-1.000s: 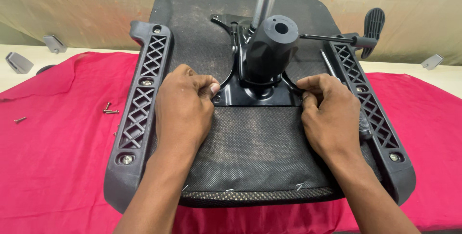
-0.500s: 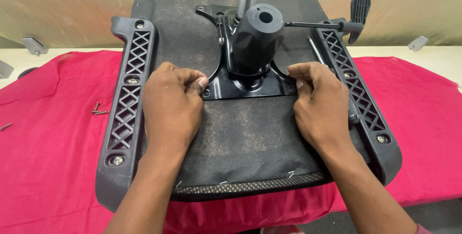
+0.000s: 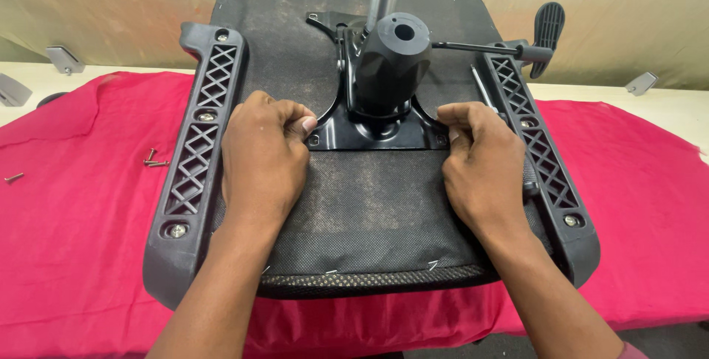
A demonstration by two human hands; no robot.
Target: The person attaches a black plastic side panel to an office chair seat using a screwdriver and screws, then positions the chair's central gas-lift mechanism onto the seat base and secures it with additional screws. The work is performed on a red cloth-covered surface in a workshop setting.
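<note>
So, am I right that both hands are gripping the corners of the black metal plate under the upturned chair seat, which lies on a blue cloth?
Not quite: the cloth is red, as the head view shows. Both the left hand and right hand do grip the metal plate on the upturned chair seat.

a furniture repair workshop: you face a red cloth (image 3: 74,255) covering a workbench (image 3: 665,111), loose screws (image 3: 153,159), spare metal brackets (image 3: 63,58), and an overturned office chair seat (image 3: 369,211).
</note>
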